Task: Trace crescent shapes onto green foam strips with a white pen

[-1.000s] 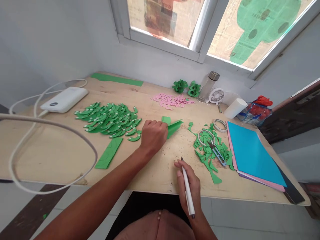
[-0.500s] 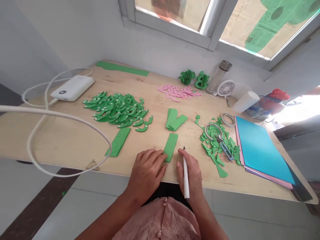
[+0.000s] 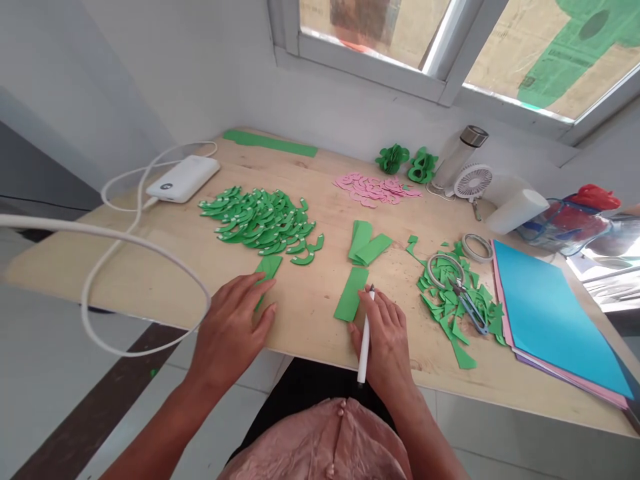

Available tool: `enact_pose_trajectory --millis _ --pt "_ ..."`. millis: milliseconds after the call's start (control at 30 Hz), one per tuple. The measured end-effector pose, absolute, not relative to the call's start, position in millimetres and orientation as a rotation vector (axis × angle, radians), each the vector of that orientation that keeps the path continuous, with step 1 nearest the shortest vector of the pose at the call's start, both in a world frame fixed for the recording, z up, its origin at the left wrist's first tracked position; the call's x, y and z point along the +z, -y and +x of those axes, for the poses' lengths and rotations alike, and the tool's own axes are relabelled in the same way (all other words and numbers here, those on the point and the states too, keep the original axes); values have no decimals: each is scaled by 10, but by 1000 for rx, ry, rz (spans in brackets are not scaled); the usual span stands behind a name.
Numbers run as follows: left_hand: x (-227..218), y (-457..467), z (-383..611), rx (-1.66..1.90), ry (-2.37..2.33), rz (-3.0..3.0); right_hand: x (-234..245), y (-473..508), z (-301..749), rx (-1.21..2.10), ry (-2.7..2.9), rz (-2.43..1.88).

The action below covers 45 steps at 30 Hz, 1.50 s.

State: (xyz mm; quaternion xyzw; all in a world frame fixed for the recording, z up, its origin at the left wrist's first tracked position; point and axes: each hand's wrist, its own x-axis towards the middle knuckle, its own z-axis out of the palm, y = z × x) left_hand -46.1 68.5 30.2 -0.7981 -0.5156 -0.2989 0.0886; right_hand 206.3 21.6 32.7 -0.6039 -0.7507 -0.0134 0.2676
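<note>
From here I see the left hand [image 3: 233, 328] partly covering a faintly lined green paper strip [image 3: 271, 266], near heaped curved green paper pieces [image 3: 260, 220]; the right hand [image 3: 388, 340] holds a slim white pen [image 3: 365, 343] beside a plain green paper strip [image 3: 351, 295].

At the left of the table lies a white power bank [image 3: 184, 179], with a pale cable [image 3: 50, 223] looping out over the near edge. Pink paper cut-outs [image 3: 373, 190] lie in a heap toward the far side. Right of them, by the wall [image 3: 330, 100], stands a bottle [image 3: 453, 161] with a metallic lid, and just beside it a small white fan [image 3: 473, 182]. Farther right, a white roll [image 3: 515, 212] lies next to a clear bag [image 3: 553, 230] with something red on top. Nearer, at the right, a blue sheet [image 3: 555, 313] tops a stack with pink edges. Above the table's far side is a window [image 3: 370, 75] with a pale frame.
</note>
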Motion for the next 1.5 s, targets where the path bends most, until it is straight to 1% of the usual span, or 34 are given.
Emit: enact_pose_trajectory --millis 200,300,533,767,900,1000,1133,1233,1367,1500 --pt "340 -834 -268 -928 1483 -2430 326 -219 2036 34 2090 -1591" --pt "390 -1045 -150 -808 1463 -2443 323 -198 2038 44 2100 -1603" --pt "481 -1458 -116 -379 1449 -2480 331 -168 2039 59 2111 -1589" --pt "487 -1600 -71 -326 1389 -2513 330 -164 2041 77 2120 -1596" --pt "484 -1503 -31 -360 1368 -2500 346 -155 2032 72 2109 -1602" --pt "488 -1324 8 -461 1387 -2481 364 -152 2028 80 2113 -1604" --pt "519 -1034 132 -812 1438 -2475 378 -142 2027 102 2107 -1605" --pt "535 -841 285 -996 1489 -2433 378 -130 2030 106 2102 -1593" --pt "501 -656 468 -1021 1483 -2527 376 -121 2043 119 2093 -1583" --pt "437 -587 524 -909 1408 -2634 368 -120 2064 155 2059 -1554"
